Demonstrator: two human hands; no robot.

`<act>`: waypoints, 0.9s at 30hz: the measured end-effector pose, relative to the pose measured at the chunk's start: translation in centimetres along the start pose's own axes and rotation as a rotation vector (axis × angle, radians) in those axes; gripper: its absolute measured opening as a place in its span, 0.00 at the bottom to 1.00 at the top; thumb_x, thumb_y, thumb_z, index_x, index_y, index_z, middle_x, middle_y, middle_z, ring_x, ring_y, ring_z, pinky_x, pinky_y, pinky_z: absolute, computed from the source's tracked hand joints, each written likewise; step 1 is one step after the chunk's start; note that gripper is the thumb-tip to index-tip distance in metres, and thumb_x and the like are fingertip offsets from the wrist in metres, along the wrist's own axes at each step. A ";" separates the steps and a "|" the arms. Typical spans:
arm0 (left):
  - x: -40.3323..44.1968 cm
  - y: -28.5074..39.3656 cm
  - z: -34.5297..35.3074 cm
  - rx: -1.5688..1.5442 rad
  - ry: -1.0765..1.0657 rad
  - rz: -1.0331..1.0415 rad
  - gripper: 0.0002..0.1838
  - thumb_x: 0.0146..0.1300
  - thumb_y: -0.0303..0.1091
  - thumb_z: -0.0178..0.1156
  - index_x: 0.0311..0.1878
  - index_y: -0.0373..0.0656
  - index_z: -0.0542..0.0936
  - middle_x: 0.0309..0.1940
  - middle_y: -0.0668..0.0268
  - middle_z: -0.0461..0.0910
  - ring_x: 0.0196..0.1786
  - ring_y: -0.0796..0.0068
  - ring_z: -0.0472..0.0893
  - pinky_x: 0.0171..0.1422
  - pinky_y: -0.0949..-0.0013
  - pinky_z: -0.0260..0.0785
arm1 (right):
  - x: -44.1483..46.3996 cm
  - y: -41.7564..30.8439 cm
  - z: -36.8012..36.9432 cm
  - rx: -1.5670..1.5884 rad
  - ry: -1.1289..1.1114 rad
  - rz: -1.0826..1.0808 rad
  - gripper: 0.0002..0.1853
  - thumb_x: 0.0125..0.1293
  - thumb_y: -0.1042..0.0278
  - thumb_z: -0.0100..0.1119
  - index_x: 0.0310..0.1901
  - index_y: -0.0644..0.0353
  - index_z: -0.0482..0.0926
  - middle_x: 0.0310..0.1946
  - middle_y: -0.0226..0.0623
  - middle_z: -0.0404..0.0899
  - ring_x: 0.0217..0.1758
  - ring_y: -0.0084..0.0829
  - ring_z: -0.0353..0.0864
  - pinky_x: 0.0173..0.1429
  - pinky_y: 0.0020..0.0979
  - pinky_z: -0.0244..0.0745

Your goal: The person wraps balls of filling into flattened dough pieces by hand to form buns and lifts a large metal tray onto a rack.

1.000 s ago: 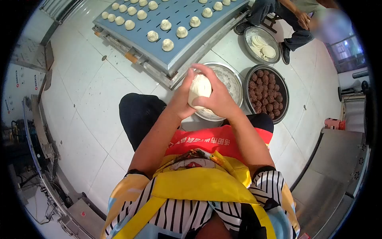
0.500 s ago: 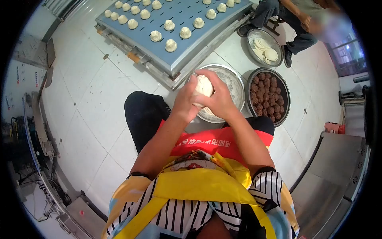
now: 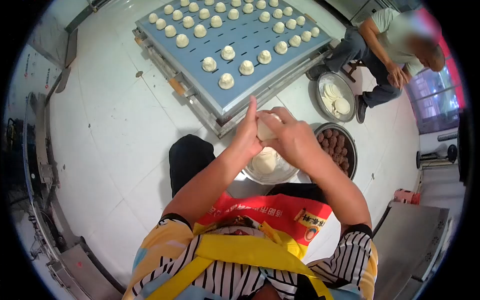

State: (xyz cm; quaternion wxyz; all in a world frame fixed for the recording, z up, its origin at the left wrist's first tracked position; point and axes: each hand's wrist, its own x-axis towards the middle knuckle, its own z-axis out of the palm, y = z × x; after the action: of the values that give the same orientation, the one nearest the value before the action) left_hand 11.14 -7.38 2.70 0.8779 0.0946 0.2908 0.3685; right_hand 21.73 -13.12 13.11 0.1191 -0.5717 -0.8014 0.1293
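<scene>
A pale dough bun (image 3: pixel 265 131) is enclosed between my two hands, partly covered by fingers. My left hand (image 3: pixel 247 134) cups its left side, thumb pointing up. Over its right side and top curl the fingers of my right hand (image 3: pixel 292 137). Just below the hands is a metal bowl (image 3: pixel 274 178) holding round flat dough wrappers (image 3: pixel 265 162). To the right stands a bowl (image 3: pixel 354 162) of brown filling balls (image 3: pixel 336 147), partly hidden by my right hand and forearm.
Ahead, a blue slotted tray (image 3: pixel 195 55) on a metal frame carries rows of shaped buns (image 3: pixel 226 81). A seated person (image 3: pixel 367 50) is at the upper right, beside another bowl (image 3: pixel 320 102) of dough wrappers (image 3: pixel 341 105). Metal equipment (image 3: pixel 415 235) stands at the right.
The view has shifted, so the tray and bowls sit lower. My right fingers have moved over the bun's top, and my left thumb now sticks up.
</scene>
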 end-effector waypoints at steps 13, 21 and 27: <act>-0.5 11.0 -6.6 0.096 0.100 0.321 0.16 0.71 0.36 0.48 0.55 0.34 0.68 0.52 0.53 0.73 0.59 0.60 0.73 0.67 0.56 0.63 | 32.5 25.4 7.7 0.216 -0.053 0.295 0.26 0.48 0.65 0.71 0.51 0.55 0.78 0.39 0.44 0.82 0.40 0.44 0.81 0.46 0.39 0.75; 1.0 14.1 -8.0 0.122 0.214 0.351 0.23 0.67 0.40 0.53 0.56 0.30 0.66 0.53 0.46 0.73 0.58 0.56 0.75 0.65 0.54 0.65 | 42.8 33.8 16.6 -0.049 -0.122 0.153 0.26 0.47 0.64 0.71 0.51 0.50 0.78 0.46 0.42 0.80 0.50 0.44 0.78 0.53 0.40 0.72; 2.4 14.5 -8.0 0.155 0.319 0.344 0.25 0.64 0.43 0.59 0.52 0.30 0.68 0.46 0.46 0.75 0.50 0.55 0.79 0.55 0.52 0.75 | 44.8 35.5 18.9 -0.265 -0.176 -0.160 0.27 0.48 0.66 0.69 0.54 0.49 0.76 0.52 0.38 0.76 0.54 0.43 0.76 0.56 0.39 0.72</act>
State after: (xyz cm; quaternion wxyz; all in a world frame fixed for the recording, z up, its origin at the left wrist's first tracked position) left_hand -0.77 4.23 0.69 0.7354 0.1505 0.4329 0.4992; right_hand 32.51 39.05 -14.82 -0.0178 -0.5032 -0.8617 0.0622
